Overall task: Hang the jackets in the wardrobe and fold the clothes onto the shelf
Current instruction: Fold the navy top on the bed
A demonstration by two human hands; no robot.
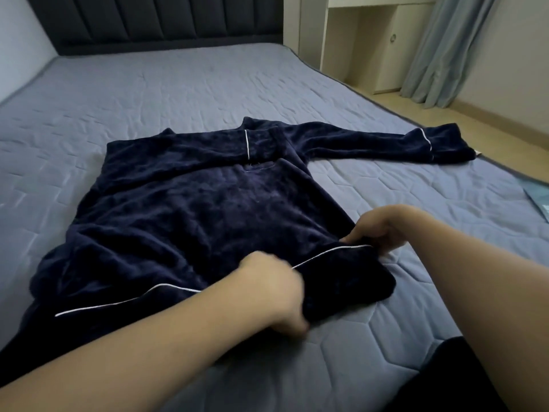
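A dark navy fleece top [190, 209] with thin white piping lies spread flat on the blue-grey quilted bed [148, 93]. One sleeve is folded across its upper part; the other sleeve [386, 141] stretches out to the right towards the bed's edge. My left hand [273, 292] grips the near hem at the bottom middle, fingers curled under the cloth. My right hand [383, 230] pinches the hem's right corner, next to the white piping.
A dark padded headboard [166, 19] stands at the far end. Right of the bed are a cream cabinet [371, 49], a grey-blue curtain [445, 52] and wooden floor [475, 126]. A pale flat item [539, 200] lies at the bed's right edge.
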